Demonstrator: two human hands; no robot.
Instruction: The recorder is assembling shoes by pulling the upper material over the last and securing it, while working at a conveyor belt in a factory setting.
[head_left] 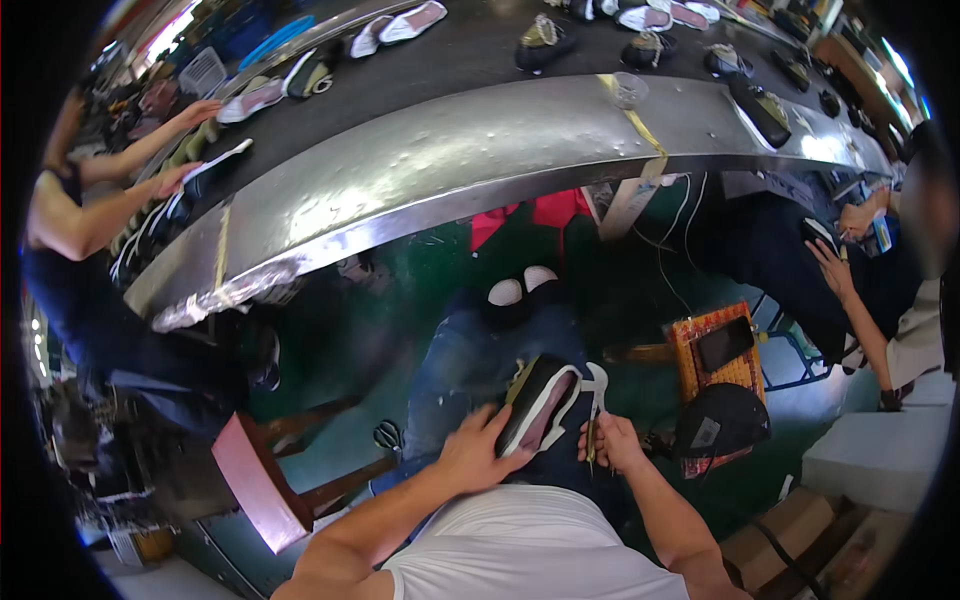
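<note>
Over my lap, my left hand (477, 448) grips a dark shoe (526, 398) by its side. The shoe is tilted, with its white edge and pinkish sole facing right. Just right of it, my right hand (612, 442) is closed around a slim tool with a yellowish part (591, 440). A pale curved piece (597, 378) rises from the same fist beside the shoe; whether it belongs to the tool I cannot tell.
A metal-edged conveyor (430, 150) carrying several shoes curves across ahead. A pink-topped stool (262, 490) and scissors (388, 434) lie to the left. At right, a seat with an orange mat (690, 350) bears a phone (725, 343) and black cap (722, 420). Co-workers handle shoes on both sides.
</note>
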